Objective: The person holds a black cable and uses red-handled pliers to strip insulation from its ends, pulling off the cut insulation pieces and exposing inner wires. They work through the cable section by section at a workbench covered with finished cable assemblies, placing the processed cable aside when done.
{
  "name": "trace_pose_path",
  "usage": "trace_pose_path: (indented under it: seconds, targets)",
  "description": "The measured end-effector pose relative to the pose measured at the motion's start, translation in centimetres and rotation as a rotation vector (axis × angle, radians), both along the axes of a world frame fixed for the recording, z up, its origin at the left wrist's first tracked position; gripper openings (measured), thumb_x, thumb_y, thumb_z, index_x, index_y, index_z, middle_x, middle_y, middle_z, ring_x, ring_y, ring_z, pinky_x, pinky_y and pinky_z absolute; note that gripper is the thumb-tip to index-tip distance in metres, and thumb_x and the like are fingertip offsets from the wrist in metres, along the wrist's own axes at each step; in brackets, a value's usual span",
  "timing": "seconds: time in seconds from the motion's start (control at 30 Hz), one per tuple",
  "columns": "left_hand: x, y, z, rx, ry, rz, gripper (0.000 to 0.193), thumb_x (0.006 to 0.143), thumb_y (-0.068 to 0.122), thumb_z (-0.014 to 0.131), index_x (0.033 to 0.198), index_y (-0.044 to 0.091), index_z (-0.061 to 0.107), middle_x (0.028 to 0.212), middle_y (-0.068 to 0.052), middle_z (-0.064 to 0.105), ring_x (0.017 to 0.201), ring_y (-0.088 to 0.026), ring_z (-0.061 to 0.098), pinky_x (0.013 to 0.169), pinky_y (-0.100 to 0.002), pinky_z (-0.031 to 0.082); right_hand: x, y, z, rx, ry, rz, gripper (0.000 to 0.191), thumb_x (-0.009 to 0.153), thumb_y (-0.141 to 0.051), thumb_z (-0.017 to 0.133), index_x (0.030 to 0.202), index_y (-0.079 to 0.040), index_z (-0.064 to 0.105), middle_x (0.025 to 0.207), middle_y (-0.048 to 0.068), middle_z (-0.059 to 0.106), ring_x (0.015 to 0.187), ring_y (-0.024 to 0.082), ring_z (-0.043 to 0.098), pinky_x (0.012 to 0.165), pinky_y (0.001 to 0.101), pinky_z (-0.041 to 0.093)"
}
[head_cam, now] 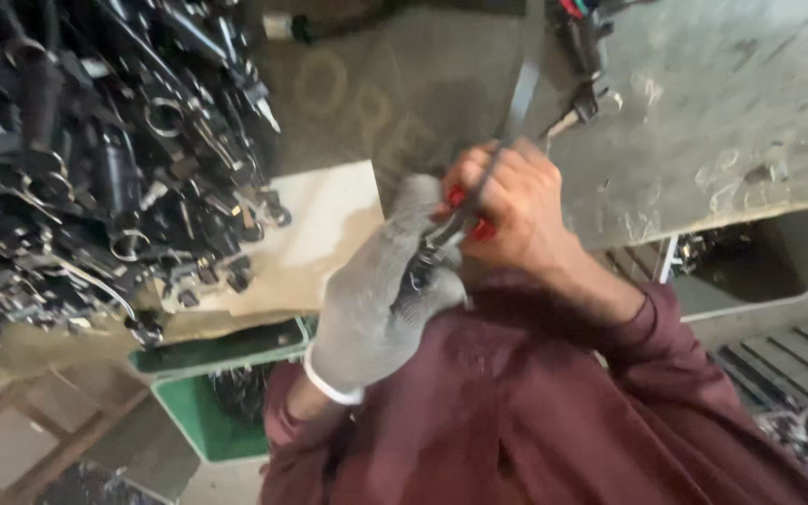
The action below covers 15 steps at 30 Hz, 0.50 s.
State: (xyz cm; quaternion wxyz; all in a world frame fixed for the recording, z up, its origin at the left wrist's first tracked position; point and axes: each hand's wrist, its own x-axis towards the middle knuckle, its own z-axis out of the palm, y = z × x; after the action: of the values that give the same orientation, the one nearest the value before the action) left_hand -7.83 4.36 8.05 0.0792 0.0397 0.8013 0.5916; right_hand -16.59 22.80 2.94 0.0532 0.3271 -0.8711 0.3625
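- The left hand, in a grey knit glove, was closed around a small dark metal part, mostly hidden in its fist, just above the maroon sleeve in the middle of the view.
- The bare right hand was clenched on a red-handled tool, seemingly pliers, whose jaws met the part; a flat dark strap ran up from between its fingers.
- The part looked rigid, light and hard-edged, probably slippery where bare; a gloved grip around its body seemed the safest hold.
- The strap looked thin and bendable, best pinched near its end.
- On the worktop, far left, lay a big heap of black connectors and metal rings, partly on a pale sheet.
- Below sat a green bin holding dark wires; a pale tray at right held similar pieces, too blurred to identify.
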Motion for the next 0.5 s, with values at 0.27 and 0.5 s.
trace_pose_path:
  seconds: [0.27, 0.5]
  targets:
    - [0.1, -0.5, 0.1, 0.357, -0.247, -0.134, 0.07, 0.102, 0.022, 0.073, 0.162, 0.008, 0.04, 0.109, -0.003, 0.069, 0.093, -0.009, 0.065, 0.09, -0.027, 0.059, -1.8, 0.7, -0.4, -0.127, -0.262, 0.284, 0.033, 0.076, -0.013, 0.085, 0.079, -0.003, 0.054, 0.081, 0.011, 0.058, 0.079, 0.032, 0.061, 0.07, 0.0428, 0.048]
    - [-0.8, 1.2, -0.6, -0.559, 0.207, 0.116, 0.057, 0.092, 0.02, 0.079, 0.139, 0.007, 0.05, 0.108, -0.011, 0.069, 0.09, -0.033, 0.067, 0.073, -0.044, 0.051, 0.4, 1.1, -0.7, 0.133, -0.251, 0.076, 0.04, 0.068, -0.012, 0.079, 0.102, -0.004, 0.059, 0.091, 0.013, 0.06, 0.086, 0.035, 0.063, 0.072, 0.0441, 0.05]
